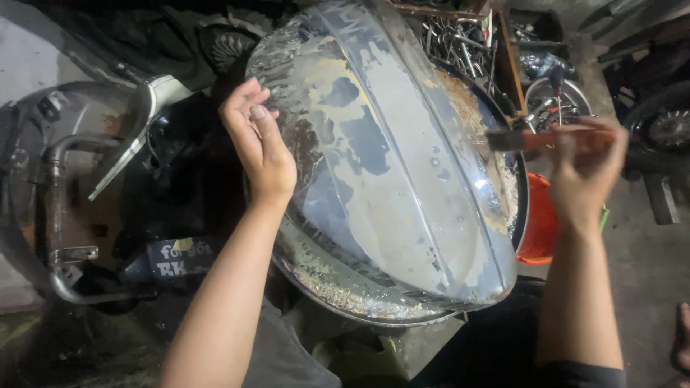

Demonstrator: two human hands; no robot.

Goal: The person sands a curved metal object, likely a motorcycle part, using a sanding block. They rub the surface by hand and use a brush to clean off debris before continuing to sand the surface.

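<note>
Curved metal fender (388,179) propped in the middle, near the knees: paint stripped along the ridge, blue-grey patches left at centre. Left hand (259,144) open, steadying its left edge; right hand (586,162) gripping a brush (525,140) at the right.

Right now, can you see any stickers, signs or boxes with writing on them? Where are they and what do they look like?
Only one: a dark panel with white hand-painted lettering and a small yellowish patch, low on the left, below the left hand, on the dark frame.
No packages, signs or screens show.
</note>
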